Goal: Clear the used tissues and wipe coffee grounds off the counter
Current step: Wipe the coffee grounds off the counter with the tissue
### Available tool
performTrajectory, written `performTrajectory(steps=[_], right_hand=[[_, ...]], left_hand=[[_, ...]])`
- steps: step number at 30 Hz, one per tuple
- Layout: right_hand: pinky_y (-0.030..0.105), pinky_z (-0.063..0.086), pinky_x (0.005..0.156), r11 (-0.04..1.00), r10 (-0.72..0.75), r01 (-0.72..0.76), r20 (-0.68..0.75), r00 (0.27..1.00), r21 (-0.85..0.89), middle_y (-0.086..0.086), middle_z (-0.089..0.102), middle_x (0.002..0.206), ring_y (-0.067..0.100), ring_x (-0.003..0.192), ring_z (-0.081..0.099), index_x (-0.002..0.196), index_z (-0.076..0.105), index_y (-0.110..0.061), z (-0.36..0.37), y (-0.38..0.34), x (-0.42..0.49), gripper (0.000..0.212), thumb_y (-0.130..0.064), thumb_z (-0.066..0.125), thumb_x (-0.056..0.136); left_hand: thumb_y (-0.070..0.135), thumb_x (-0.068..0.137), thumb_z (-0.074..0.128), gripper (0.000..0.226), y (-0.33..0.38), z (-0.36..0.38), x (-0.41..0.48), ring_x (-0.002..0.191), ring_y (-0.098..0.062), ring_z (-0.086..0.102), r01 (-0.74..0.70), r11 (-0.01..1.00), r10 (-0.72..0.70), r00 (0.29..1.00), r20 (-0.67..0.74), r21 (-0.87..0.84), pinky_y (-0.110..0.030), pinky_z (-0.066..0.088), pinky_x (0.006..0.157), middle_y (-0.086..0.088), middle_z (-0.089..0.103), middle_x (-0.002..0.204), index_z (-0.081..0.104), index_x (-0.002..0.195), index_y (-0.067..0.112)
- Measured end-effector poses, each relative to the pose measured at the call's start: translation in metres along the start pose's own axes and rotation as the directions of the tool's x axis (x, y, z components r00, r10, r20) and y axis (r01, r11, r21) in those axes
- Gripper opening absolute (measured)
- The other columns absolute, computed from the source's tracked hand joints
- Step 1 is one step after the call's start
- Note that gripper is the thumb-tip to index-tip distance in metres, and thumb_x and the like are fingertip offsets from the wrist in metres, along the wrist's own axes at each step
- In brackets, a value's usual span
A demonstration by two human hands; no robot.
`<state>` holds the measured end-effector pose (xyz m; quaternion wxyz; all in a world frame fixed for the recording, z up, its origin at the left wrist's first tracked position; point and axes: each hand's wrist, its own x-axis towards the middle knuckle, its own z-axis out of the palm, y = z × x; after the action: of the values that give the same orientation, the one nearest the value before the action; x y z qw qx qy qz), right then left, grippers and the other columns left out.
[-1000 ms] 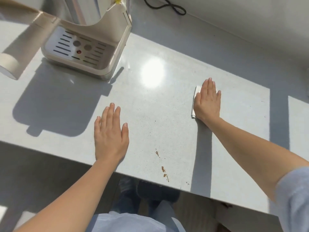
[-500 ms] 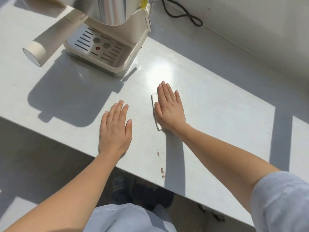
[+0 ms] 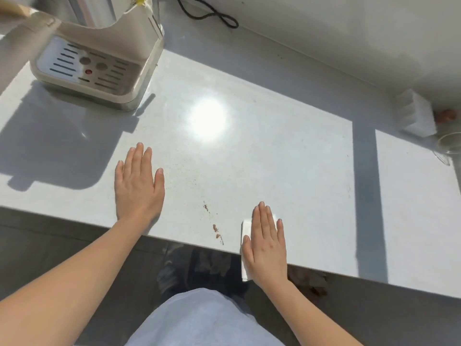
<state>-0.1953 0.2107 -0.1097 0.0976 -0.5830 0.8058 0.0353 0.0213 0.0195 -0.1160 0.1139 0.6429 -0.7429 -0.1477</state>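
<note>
Small brown coffee grounds (image 3: 215,228) lie in a short trail near the front edge of the pale grey counter (image 3: 287,171). My right hand (image 3: 265,243) presses flat on a folded white tissue (image 3: 245,236) at the counter's front edge, just right of the grounds; part of the tissue hangs over the edge. My left hand (image 3: 138,186) rests flat and bare on the counter, left of the grounds, fingers together, holding nothing.
A cream espresso machine (image 3: 99,58) with a slotted drip tray stands at the back left. A black cable (image 3: 212,16) runs along the wall. At the far right sit a white tissue pack (image 3: 415,116) and a clear glass (image 3: 449,143).
My right hand has slid the tissue from the middle of the counter back and rightward to the front edge. My left hand has stayed flat in place.
</note>
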Motion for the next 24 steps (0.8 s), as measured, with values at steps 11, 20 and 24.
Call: performTrajectory(steps=[11, 20, 24], right_hand=[[0.043, 0.001, 0.121, 0.964, 0.243, -0.232, -0.075, 0.967, 0.131, 0.007, 0.0, 0.162, 0.019, 0.149, -0.001, 0.152, 0.003, -0.008, -0.029, 0.017, 0.133, 0.061, -0.03, 0.02, 0.098], [0.041, -0.001, 0.121, 0.945, -0.324, 0.324, -0.002, 0.946, 0.037, 0.003, 0.001, 0.162, 0.014, 0.149, -0.004, 0.153, 0.004, -0.013, -0.062, -0.079, 0.289, 0.064, -0.035, 0.016, 0.094], [0.044, 0.002, 0.121, 0.734, -0.671, 0.676, 0.085, 0.737, -0.065, 0.002, 0.001, 0.162, 0.015, 0.149, -0.003, 0.153, 0.004, -0.015, -0.061, -0.135, 0.301, 0.062, -0.037, 0.016, 0.096]], left_hand=[[0.039, 0.097, 0.015, 0.057, 0.001, -0.002, 0.002, 0.147, -0.017, 0.007, -0.002, 0.999, 0.0, 0.999, 0.041, 0.038, -0.04, 0.004, 0.119, -0.005, 0.013, 0.159, 0.017, 0.148, 0.012], [0.043, 0.096, -0.002, 0.062, 0.002, -0.005, 0.004, 0.147, -0.018, 0.007, 0.024, 0.995, -0.033, 0.996, 0.088, 0.097, -0.041, 0.008, 0.119, -0.004, 0.01, 0.16, 0.01, 0.149, 0.014], [0.041, 0.097, 0.0, 0.059, 0.002, -0.006, 0.006, 0.147, -0.019, 0.01, 0.034, 0.993, -0.044, 0.994, 0.095, 0.112, -0.04, 0.009, 0.118, -0.004, 0.014, 0.159, 0.013, 0.149, 0.016]])
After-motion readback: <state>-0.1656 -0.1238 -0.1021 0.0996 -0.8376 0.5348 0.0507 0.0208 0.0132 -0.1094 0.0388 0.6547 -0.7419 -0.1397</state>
